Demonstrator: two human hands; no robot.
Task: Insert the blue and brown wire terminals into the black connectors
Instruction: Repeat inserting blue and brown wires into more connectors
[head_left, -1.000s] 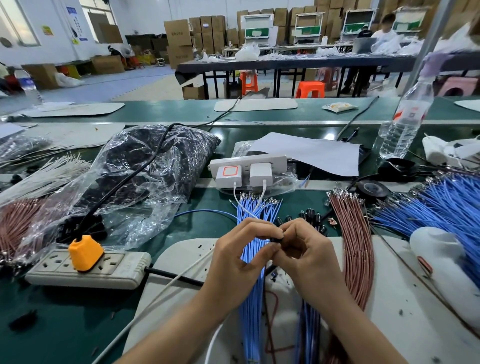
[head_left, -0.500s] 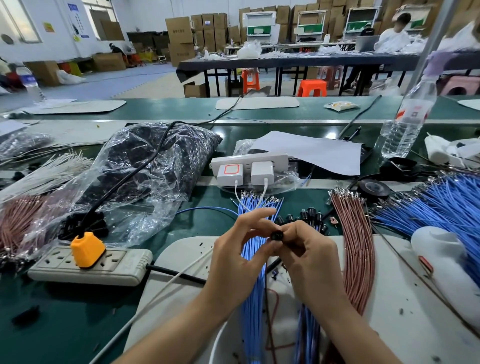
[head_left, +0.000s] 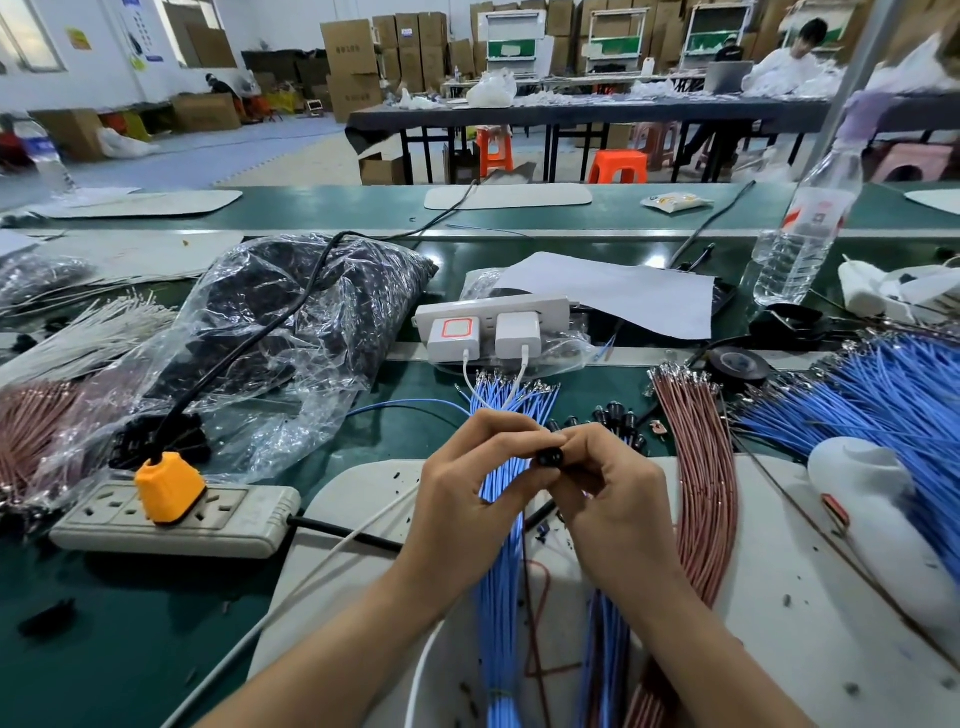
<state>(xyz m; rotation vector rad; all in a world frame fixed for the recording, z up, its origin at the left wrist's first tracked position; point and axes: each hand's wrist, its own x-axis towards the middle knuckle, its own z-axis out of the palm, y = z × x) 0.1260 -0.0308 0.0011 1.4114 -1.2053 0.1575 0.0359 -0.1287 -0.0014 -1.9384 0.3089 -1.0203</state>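
Observation:
A small round black connector (head_left: 550, 457) is pinched between the fingertips of both hands above a white mat (head_left: 363, 493). My left hand (head_left: 467, 493) grips it from the left and my right hand (head_left: 613, 499) from the right. A bundle of blue wires (head_left: 501, 571) with metal terminals lies on the mat under my left hand. A bundle of brown wires (head_left: 706, 493) curves along the mat to the right. Several loose black connectors (head_left: 615, 415) lie just beyond my right hand. Whether a wire sits in the held connector is hidden.
A power strip with an orange plug (head_left: 171, 493) lies to the left, beside a clear bag of black parts (head_left: 270, 338). A white strip with two chargers (head_left: 483, 327) sits ahead. More blue wires (head_left: 883, 395), a white tool (head_left: 883, 519), a tape roll (head_left: 737, 364) and a water bottle (head_left: 800, 234) are on the right.
Both hands have lifted slightly and turned the black connector so its round face now shows between the fingertips. The view has shifted a little.

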